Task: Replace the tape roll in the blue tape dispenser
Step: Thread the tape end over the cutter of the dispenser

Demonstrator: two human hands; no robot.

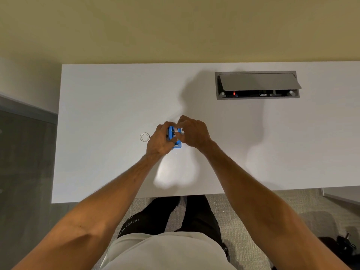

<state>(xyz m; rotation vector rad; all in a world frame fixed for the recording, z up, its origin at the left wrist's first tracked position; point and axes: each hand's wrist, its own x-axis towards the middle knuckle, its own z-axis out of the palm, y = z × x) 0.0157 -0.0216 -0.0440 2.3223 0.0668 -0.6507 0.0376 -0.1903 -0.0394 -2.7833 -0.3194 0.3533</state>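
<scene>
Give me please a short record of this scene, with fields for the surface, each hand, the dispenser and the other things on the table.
surface: white table
left hand: grips the blue tape dispenser from its left side
right hand: fingers at the dispenser's top, exact contact hidden
dispenser: held between both hands, just over or on the table
clear tape roll: flat on the table, left of the hands, untouched
cable box: recessed, lid open

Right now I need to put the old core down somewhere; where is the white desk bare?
The white desk is bare along its left side, left of the clear tape ring, and across the right below the open grey cable box. It is crowded only mid-desk, where the left hand and right hand hold the blue tape dispenser.
</scene>
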